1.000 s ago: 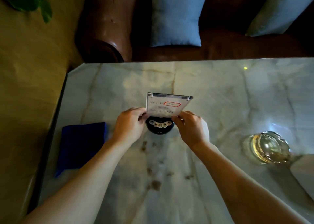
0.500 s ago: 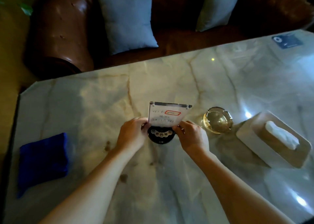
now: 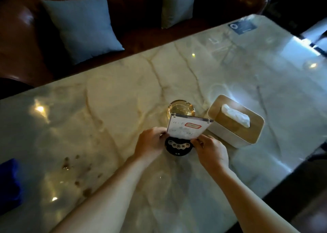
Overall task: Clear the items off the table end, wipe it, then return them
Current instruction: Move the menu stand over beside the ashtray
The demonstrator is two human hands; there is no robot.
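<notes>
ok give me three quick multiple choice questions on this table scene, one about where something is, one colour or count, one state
1. Where is the glass ashtray?
A. just beyond the sign card
B. on the sofa
C. on top of the tissue box

2. What colour is the cloth at the table's left edge?
A. red
B. blue
C. white

3. How is the sign card on its black round base held?
A. by the left hand only
B. by nobody
C. by both hands

Answers:
1 A, the ashtray shows right behind the card's top edge.
2 B, the cloth is deep blue.
3 C, the left hand and right hand grip its lower corners.
</notes>
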